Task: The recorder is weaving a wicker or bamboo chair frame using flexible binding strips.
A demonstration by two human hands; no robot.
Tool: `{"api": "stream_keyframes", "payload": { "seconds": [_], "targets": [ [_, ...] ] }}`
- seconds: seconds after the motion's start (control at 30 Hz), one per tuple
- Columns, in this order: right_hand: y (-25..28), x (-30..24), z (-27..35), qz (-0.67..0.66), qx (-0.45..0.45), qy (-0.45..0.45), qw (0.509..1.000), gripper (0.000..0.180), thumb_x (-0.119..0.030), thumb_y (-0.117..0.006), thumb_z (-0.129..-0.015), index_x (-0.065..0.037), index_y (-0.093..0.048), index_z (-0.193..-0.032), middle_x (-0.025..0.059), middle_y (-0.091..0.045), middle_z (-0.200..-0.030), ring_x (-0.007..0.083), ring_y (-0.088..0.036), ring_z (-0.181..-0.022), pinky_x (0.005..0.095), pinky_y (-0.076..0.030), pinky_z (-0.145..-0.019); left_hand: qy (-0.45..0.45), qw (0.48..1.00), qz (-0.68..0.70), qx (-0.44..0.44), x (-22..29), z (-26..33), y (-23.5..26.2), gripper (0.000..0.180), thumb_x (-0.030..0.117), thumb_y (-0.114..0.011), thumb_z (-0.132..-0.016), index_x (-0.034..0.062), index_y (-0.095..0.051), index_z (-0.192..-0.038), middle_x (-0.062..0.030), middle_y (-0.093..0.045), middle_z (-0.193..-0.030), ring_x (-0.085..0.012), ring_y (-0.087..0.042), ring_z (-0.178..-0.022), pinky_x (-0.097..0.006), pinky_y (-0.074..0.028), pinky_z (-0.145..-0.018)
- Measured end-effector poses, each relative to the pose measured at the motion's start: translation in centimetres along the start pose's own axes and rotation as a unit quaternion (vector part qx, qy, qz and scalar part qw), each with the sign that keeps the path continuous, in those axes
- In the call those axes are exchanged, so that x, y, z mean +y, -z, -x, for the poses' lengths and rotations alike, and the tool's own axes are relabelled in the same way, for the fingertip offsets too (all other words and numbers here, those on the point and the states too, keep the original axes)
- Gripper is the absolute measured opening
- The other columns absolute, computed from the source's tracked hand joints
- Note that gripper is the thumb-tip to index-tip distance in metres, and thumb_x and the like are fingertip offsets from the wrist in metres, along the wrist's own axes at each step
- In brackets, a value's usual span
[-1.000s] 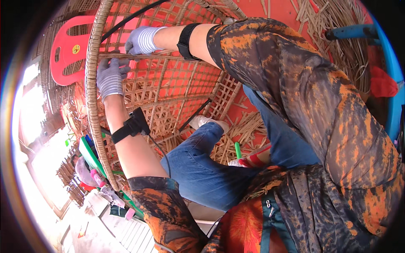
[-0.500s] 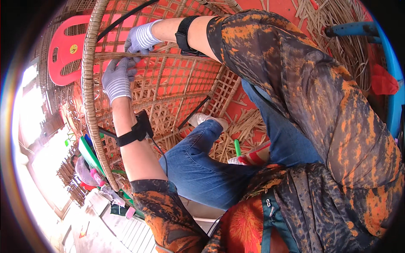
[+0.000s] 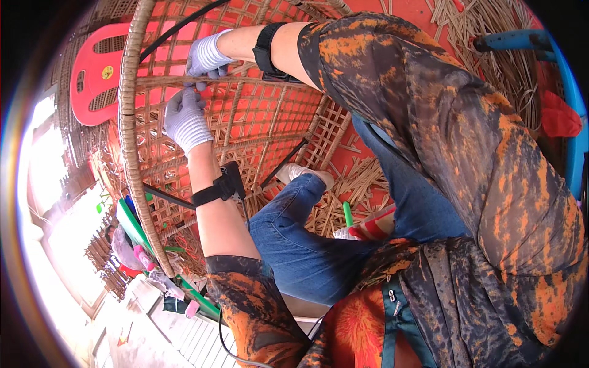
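A large woven cane lattice panel [image 3: 270,116] with a thick wound rim [image 3: 130,141] stands tilted in front of me. A flat cane strip [image 3: 156,81] runs across it near the top. My left hand [image 3: 184,121], in a pale knit glove, reaches up from below and pinches this strip from underneath. My right hand [image 3: 207,56], gloved the same, comes in from the right with its fingers curled over the strip just above the left hand. Each forearm wears a black strap. The fingertips are partly hidden behind the strip.
A red plastic chair [image 3: 92,80] stands behind the panel. Loose cane strips [image 3: 491,67] lie on the red floor by a blue frame [image 3: 521,40]. My jeans-clad knee [image 3: 294,239], a white shoe [image 3: 307,175] and a green-handled tool [image 3: 348,214] sit below the panel. A black cable [image 3: 184,24] crosses the top.
My left hand has risen to the cane strip and closed in under the right hand. The right hand stays at the same spot on the strip.
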State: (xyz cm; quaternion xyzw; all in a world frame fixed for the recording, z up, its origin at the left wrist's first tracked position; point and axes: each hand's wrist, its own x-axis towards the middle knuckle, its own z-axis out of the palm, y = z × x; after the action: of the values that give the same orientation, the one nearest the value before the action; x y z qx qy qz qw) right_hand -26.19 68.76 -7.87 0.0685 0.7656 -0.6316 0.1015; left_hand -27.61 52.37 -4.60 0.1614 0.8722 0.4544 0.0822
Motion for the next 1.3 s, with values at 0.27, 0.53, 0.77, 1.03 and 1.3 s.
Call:
{"api": "stream_keyframes", "payload": {
  "seconds": [0.27, 0.53, 0.77, 1.03, 1.3],
  "targets": [
    [-0.3, -0.7, 0.4, -0.019, -0.028, -0.016, 0.999, 0.026, -0.023, -0.049, -0.092, -0.009, -0.069, -0.101, -0.0009, -0.070, -0.082, 0.0103, -0.056, -0.059, 0.0273, -0.050, -0.053, -0.029, 0.997, -0.005, 0.065, 1.0, -0.1, -0.1, 0.025, 0.016, -0.061, -0.085, -0.0061, -0.064, -0.096, -0.0108, -0.065, -0.083, -0.0126, -0.061, -0.063, -0.024, -0.046, -0.052],
    [-1.6, -1.9, 1.8, -0.022, -0.009, -0.027, 0.999, 0.022, -0.021, -0.053, -0.091, -0.009, -0.069, -0.100, 0.0014, -0.070, -0.084, 0.0129, -0.059, -0.056, 0.0273, -0.053, -0.053, -0.120, 0.985, -0.063, 0.111, 0.6, 3.4, 0.7, 0.022, 0.016, -0.049, -0.090, -0.0028, -0.058, -0.085, -0.0061, -0.055, -0.060, -0.0135, -0.050, -0.055, -0.029, -0.040, -0.054],
    [-0.8, -4.5, 2.8, 0.372, 0.257, 0.089, 0.887, 0.033, -0.029, -0.054, -0.083, -0.006, -0.070, -0.099, 0.0152, -0.068, -0.100, 0.0331, -0.065, -0.093, 0.0434, -0.052, -0.077, 0.009, 0.985, 0.159, 0.060, 2.0, 4.6, 0.7, 0.016, 0.014, -0.045, -0.091, 0.0031, -0.056, -0.085, -0.0092, -0.057, -0.070, -0.0121, -0.053, -0.057, -0.030, -0.038, -0.052],
    [-2.6, -6.7, 3.8, -0.117, 0.103, -0.033, 0.987, 0.043, -0.045, -0.066, -0.079, -0.003, -0.068, -0.086, 0.0105, -0.066, -0.080, 0.0195, -0.059, -0.057, 0.0353, -0.048, -0.053, -0.185, 0.949, -0.180, -0.179, 4.2, 24.1, -3.9, 0.021, 0.005, -0.047, -0.087, 0.0024, -0.048, -0.107, -0.0226, -0.060, -0.076, -0.0421, -0.061, -0.070, -0.049, -0.048, -0.060],
    [-2.7, -5.3, 0.8, 0.266, 0.197, 0.103, 0.938, 0.032, -0.032, -0.051, -0.090, -0.009, -0.065, -0.107, 0.0114, -0.067, -0.101, 0.0313, -0.063, -0.094, 0.0408, -0.048, -0.086, 0.205, 0.893, -0.113, -0.383, 7.4, 36.8, 15.5, 0.023, 0.016, -0.044, -0.098, -0.0003, -0.060, -0.094, -0.0053, -0.058, -0.073, -0.0127, -0.055, -0.070, -0.029, -0.046, -0.062]
  ]
}}
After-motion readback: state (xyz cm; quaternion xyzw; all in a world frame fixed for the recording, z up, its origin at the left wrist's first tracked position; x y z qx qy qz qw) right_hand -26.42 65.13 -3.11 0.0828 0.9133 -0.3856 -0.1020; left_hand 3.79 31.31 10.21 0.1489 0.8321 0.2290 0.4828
